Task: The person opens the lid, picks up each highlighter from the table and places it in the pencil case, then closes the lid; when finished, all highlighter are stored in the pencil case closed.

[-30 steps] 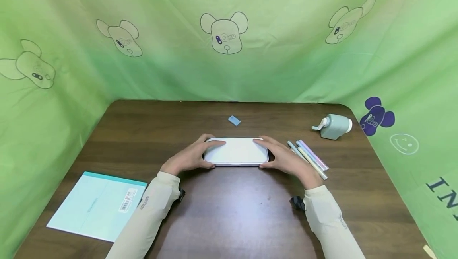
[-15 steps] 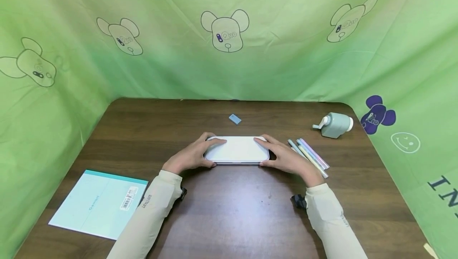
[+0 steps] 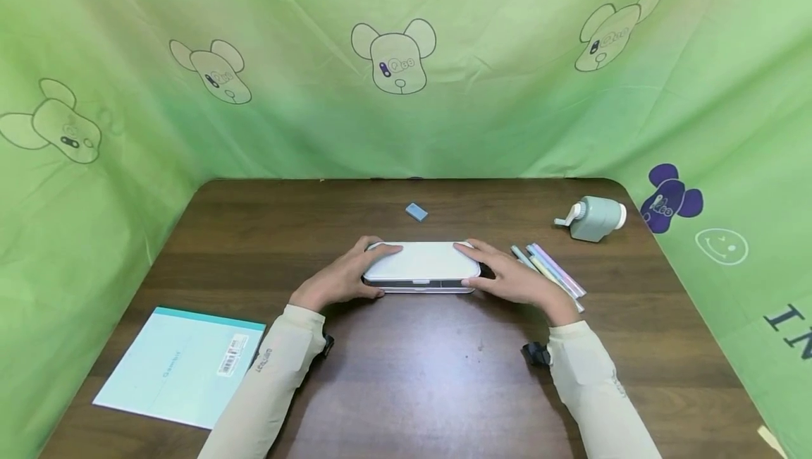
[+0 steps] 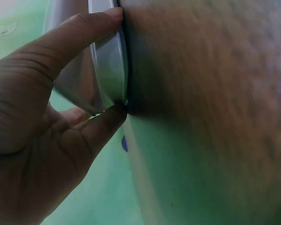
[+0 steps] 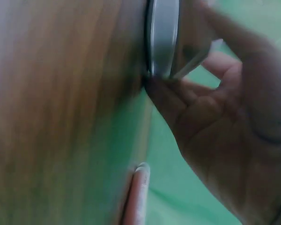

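Note:
A white pencil case [image 3: 421, 260] lies on the wooden table in front of me, its long side facing me. Its lid is tilted up a little, and a dark gap shows along the front edge. My left hand [image 3: 342, 277] grips the left end, thumb at the front lower edge and fingers on the top and behind. At the right end, my right hand [image 3: 510, 279] holds the lid, its thumb under the raised front edge. The left wrist view shows the left thumb against the base of the case [image 4: 110, 61]. What is inside the case is hidden.
Several pastel pens [image 3: 548, 268] lie right of the right hand. Behind them a grey-green bottle-shaped object with a crank [image 3: 594, 219] lies near the corner. A small blue block [image 3: 416, 212] sits behind the case. A light-blue notebook [image 3: 180, 367] lies beside the left forearm.
The front edge of the lid has risen off the base, opening a gap. My right thumb has moved up with the lid; the left hand has stayed in place.

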A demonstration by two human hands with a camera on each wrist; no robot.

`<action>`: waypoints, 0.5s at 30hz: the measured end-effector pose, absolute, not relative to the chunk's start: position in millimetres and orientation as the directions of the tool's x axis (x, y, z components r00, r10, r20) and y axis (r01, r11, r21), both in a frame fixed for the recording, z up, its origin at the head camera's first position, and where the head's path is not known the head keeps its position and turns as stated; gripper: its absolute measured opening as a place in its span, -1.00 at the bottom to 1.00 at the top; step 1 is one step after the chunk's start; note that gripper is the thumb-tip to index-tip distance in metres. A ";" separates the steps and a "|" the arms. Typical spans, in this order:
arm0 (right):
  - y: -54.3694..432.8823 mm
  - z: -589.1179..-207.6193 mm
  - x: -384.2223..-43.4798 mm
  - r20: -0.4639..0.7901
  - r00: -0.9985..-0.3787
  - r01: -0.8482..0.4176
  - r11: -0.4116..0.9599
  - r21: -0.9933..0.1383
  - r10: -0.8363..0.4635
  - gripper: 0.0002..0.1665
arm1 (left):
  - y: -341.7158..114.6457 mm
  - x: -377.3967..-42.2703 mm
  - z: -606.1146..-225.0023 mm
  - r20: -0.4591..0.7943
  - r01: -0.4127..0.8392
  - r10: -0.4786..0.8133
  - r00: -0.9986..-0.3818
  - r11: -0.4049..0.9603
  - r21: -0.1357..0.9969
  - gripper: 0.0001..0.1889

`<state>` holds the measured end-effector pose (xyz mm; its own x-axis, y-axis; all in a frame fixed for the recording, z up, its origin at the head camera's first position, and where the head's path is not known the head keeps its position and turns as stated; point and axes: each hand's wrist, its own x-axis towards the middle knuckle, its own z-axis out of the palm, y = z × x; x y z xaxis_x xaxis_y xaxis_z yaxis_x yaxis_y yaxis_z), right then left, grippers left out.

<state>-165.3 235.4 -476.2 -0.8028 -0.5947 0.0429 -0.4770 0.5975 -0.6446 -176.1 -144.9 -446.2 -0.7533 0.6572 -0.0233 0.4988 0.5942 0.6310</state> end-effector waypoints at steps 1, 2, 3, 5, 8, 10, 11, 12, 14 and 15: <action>235.0 -471.1 -163.0 0.039 -0.808 -0.461 0.589 -0.664 -0.588 -0.09 | -145.1 -176.5 -446.4 -0.017 0.504 0.661 -0.750 0.589 0.632 -0.08; 234.3 -465.2 -160.5 0.032 -0.812 -0.443 0.581 -0.683 -0.582 -0.11 | -146.8 -179.0 -451.0 0.001 0.521 0.668 -0.744 0.580 0.626 -0.07; 232.7 -459.3 -158.1 0.027 -0.816 -0.429 0.573 -0.699 -0.578 -0.12 | -146.7 -179.1 -450.7 -0.006 0.515 0.666 -0.746 0.583 0.629 -0.07; 230.1 -451.9 -155.3 0.008 -0.824 -0.402 0.575 -0.713 -0.567 -0.13 | -145.3 -176.9 -445.9 -0.035 0.476 0.651 -0.758 0.590 0.652 -0.06; 229.0 -447.9 -154.5 -0.016 -0.839 -0.352 0.565 -0.746 -0.543 -0.18 | -143.1 -173.7 -438.0 -0.080 0.403 0.614 -0.785 0.605 0.687 -0.05; 228.3 -448.3 -155.1 -0.017 -0.845 -0.318 0.528 -0.788 -0.535 -0.23 | -143.2 -174.0 -438.7 -0.093 0.359 0.585 -0.805 0.607 0.709 -0.04; 228.4 -448.7 -155.7 -0.017 -0.848 -0.301 0.506 -0.808 -0.530 -0.25 | -145.3 -176.8 -444.5 -0.082 0.355 0.578 -0.812 0.600 0.716 -0.04; 228.1 -449.4 -156.4 -0.015 -0.851 -0.285 0.484 -0.828 -0.525 -0.27 | -147.5 -179.6 -451.0 -0.062 0.359 0.572 -0.818 0.591 0.722 -0.04; 226.2 -449.3 -156.7 -0.004 -0.861 -0.262 0.449 -0.854 -0.509 -0.31 | -153.1 -187.7 -467.2 -0.013 0.381 0.576 -0.818 0.558 0.737 -0.02; 224.7 -449.3 -157.0 0.009 -0.870 -0.260 0.443 -0.858 -0.493 -0.33 | -155.1 -190.8 -473.1 0.012 0.398 0.575 -0.818 0.549 0.735 -0.02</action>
<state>-157.0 224.7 -449.3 -0.8701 -0.4927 0.0090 -0.2599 0.4433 -0.8579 -190.8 -155.1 -473.1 -0.8179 0.5752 0.0124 0.3976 0.5494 0.7350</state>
